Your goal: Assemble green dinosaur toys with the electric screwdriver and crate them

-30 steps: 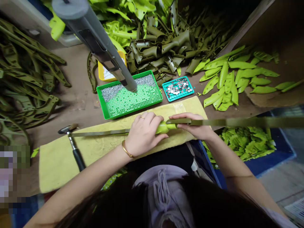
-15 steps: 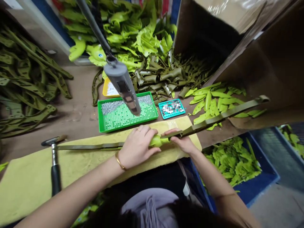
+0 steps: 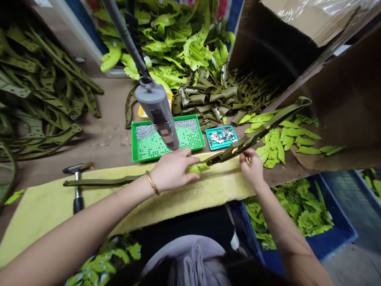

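- The counter [image 3: 111, 135] spreads before me, a yellow cloth [image 3: 220, 192] along its near edge.
- An olive strip [image 3: 275, 119] rises toward two o'clock from my left hand [image 3: 171, 171]; a second strip [image 3: 102, 182] lies toward nine.
- A green tray [image 3: 143, 158] of small metal pieces [image 3: 144, 131] sits at twelve.
- My right hand [image 3: 253, 169] is at three o'clock, fingers curled inward; whether they grip anything, I cannot tell.
- My left hand's fingers clamp the lime-green piece [image 3: 201, 168], over the cloth.

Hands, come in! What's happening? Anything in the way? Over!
Left hand holding lime-green piece. Right hand curled near olive strip, touch unclear. Hanging grey tool close to left hand, might obstruct.
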{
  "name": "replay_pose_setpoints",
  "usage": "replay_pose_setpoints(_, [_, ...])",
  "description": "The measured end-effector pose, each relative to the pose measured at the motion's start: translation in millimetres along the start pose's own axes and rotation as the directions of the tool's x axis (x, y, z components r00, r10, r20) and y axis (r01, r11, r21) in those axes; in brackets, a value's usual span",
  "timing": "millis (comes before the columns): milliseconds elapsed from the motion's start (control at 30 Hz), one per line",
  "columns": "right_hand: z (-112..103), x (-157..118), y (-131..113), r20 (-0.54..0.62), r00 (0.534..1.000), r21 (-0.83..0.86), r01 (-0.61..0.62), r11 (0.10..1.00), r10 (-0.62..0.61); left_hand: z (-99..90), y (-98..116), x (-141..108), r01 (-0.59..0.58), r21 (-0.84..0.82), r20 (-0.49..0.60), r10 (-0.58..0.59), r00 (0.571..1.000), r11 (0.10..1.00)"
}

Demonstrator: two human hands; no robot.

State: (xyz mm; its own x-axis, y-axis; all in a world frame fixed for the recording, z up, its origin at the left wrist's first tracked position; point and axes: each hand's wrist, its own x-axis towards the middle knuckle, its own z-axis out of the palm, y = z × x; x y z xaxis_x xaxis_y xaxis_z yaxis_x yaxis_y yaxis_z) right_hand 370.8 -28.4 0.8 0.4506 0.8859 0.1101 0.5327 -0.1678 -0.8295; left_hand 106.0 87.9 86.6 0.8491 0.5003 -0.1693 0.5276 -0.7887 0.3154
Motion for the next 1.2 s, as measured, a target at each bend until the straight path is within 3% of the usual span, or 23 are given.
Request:
replay_pose_setpoints(133, [28, 83, -22, 0.131, 0.980, -0.090, 0.159, 0.983, -0.147, 1.6, -1, 0, -0.020, -0.016, -0.022, 0.020, 1.000, 1.000])
replay_pose_setpoints(233, [48, 140, -29, 0.340, 0.919, -0.327, 0.313, 0.892, -0.198, 0.7, -1, 0, -0.024, -0.003, -0.002, 0.024, 1.000, 1.000])
replay_pose_setpoints(300, [56, 162, -27, 0.425, 0.887, -0.398, 0.363, 0.843, -0.181, 0.3, -1, 0, -0.021, -0.004, 0.005, 0.021, 1.000, 1.000])
replay_pose_setpoints(367, [56, 170, -26, 0.439, 0.879, -0.383, 0.370, 0.847, -0.186, 0.5, -2, 0, -0.027, -0.015, -0.007, 0.027, 1.000, 1.000])
replay_pose_setpoints(467, [41, 162, -26, 0.386, 0.885, -0.265, 0.377, 0.888, -0.260, 0.8, -3, 1, -0.032, -0.023, -0.024, 0.032, 0.999, 0.999])
replay_pose_setpoints(533, [20, 145, -23, 0.230, 0.941, -0.038, 0.263, 0.964, -0.248, 0.3, -3, 1, -0.019, -0.020, -0.008, 0.019, 1.000, 1.000])
replay_pose_setpoints(600, [-6, 122, -17, 0.048, 0.994, 0.235, 0.081, 0.969, -0.095, -0.9, -5, 4, 0.002, -0.027, 0.028, -0.001, 1.000, 1.000])
replay_pose_setpoints(667, [-31, 92, -11, -0.050, 0.997, 0.383, -0.039, 0.923, 0.063, -2.3, -8, 9, 0.022, -0.055, 0.061, -0.019, 0.998, 0.998])
replay_pose_setpoints(733, [-51, 61, -9, -0.068, 0.990, 0.423, -0.082, 0.902, 0.123, -3.4, -12, 17, 0.036, -0.092, 0.086, -0.028, 0.996, 0.995])
replay_pose_setpoints(800, [-59, 32, -14, -0.012, 0.990, 0.421, -0.124, 0.898, 0.143, -3.9, -16, 27, 0.045, -0.111, 0.098, -0.034, 0.995, 0.993])
replay_pose_setpoints(967, [-38, -3, -48, 0.182, 0.975, 0.327, -0.185, 0.927, 0.131, -3.5, -15, 45, 0.072, -0.061, 0.154, -0.062, 0.986, 0.996])
replay_pose_setpoints(1100, [-1, -4, -70, 0.280, 0.955, 0.071, 0.080, 0.994, -0.097, -3.2, -6, 46, 0.076, -0.012, 0.156, -0.074, 0.985, 0.997])
replay_pose_setpoints(1200, [22, -4, -78, 0.296, 0.941, -0.057, 0.186, 0.981, -0.161, -4.0, -1, 43, 0.119, -0.006, 0.164, -0.116, 0.980, 0.993])
